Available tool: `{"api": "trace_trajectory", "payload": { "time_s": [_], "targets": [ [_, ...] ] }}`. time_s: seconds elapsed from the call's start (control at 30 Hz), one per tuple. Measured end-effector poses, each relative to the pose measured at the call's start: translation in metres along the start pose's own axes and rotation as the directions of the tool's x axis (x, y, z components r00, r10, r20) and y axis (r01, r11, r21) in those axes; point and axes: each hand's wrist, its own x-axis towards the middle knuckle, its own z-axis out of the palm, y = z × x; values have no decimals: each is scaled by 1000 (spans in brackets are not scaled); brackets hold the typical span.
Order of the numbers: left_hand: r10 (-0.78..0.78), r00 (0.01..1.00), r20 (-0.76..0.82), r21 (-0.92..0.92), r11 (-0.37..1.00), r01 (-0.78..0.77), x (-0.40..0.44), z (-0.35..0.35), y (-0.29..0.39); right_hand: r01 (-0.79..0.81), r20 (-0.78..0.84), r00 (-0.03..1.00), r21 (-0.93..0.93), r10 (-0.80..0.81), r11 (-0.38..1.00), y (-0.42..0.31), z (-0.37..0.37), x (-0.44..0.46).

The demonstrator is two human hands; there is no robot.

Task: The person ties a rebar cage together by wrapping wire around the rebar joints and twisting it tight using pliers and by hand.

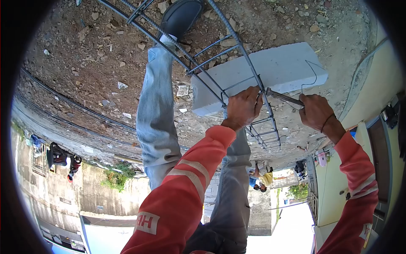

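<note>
I have the left hand (244, 106) right of centre in the frame, its fingers curled closed on the rebar cage (248, 61), just beside the joint being worked; whether they also pinch a bit of wire, I can't tell. Farther right, the right hand (316, 112) grips the handles of what I read as steel pincers (284, 97), their head touching the cage's near bar close to the left fingers. A thin bent wire (316, 75) rises by the right hand, in front of a long pale block (287, 63) at upper right. The cage slants from the top left of my view down to right of centre, crossing in front of the block's left half. A black shoe (182, 19) shows at top centre on stony ground (105, 84), with a jeans leg (156, 106) running down from it. Low in the frame, right of centre, other people (263, 180) appear upside down.
</note>
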Motion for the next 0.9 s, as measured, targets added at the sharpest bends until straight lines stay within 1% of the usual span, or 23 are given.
{"api": "trace_trajectory", "payload": {
  "time_s": [0.03,0.07,0.1,0.13,0.2,0.23,0.27,0.3,0.37,0.4,0.47,0.5,0.57,0.6,0.63,0.67,0.7,0.73,0.77,0.8,0.83,0.87,0.9],
  "targets": [
    [-8,1000,24,-5,1000,8,0,-2,0,5,-2,1000,0,-5,1000,-1,-5,0],
    [-11,1000,24,-3,1000,12,1,-2,-1,25,1,1000,50,-25,998,-2,-7,-2],
    [-11,1000,26,-30,999,12,1,-3,-2,42,6,999,101,-43,994,-4,-7,-5],
    [-11,999,32,-59,998,13,-1,-3,-1,41,15,999,104,-42,994,-8,-2,-9],
    [-19,999,30,-85,996,22,-3,-2,0,-80,54,997,436,63,897,-19,15,-15],
    [-20,1000,13,-104,994,22,-1,-2,-2,-32,-53,996,519,69,854,-21,48,-17],
    [-22,1000,7,-103,994,22,0,-3,-2,-98,-57,983,646,176,757,-35,66,-17],
    [-29,999,15,-104,994,31,-2,-3,-1,-44,-174,960,681,220,731,-45,93,-15],
    [-24,1000,16,-99,995,25,2,-3,-1,-61,-212,930,718,301,694,-54,115,-14],
    [-27,999,28,-100,995,30,1,-5,0,-56,-216,929,721,300,691,-60,111,-18],
    [-35,998,61,-88,995,40,1,-7,2,-120,-135,943,715,305,689,-64,94,-27],
    [-27,998,59,-86,996,32,2,-8,2,-116,-143,941,717,308,687,-59,84,-30],
    [-22,998,52,-80,996,26,1,-8,1,-5,-64,995,758,82,653,-46,57,-38],
    [-26,998,49,-79,996,30,0,-6,-1,-216,247,969,862,-8,459,-45,23,-40],
    [-21,998,57,-81,996,25,-1,-3,-3,-218,249,969,862,-8,458,-37,8,-37],
    [-13,998,66,-85,996,19,-2,-2,-4,-337,391,913,883,-114,328,-27,-2,-33],
    [-12,998,67,-89,996,18,-3,-3,-4,-461,502,832,863,-236,207,-16,-8,-27],
    [-12,998,62,-84,996,17,-2,-3,-4,-481,552,795,826,-251,293,-7,-13,-21],
    [-15,998,54,-79,997,19,0,-2,-3,-483,556,795,822,-244,301,-6,-16,-21],
    [-19,999,46,-87,996,23,2,-3,-3,-370,498,862,744,-93,557,-6,-18,-22],
    [-24,998,49,-69,997,27,2,-3,-3,-269,392,919,575,28,773,-7,-19,-23],
    [-31,998,56,-53,998,34,1,-3,-2,-146,164,980,224,110,964,-12,-14,-30],
    [-41,998,56,-66,997,45,-1,-3,-1,-151,176,978,213,114,965,-12,-8,-36]
  ]
}}
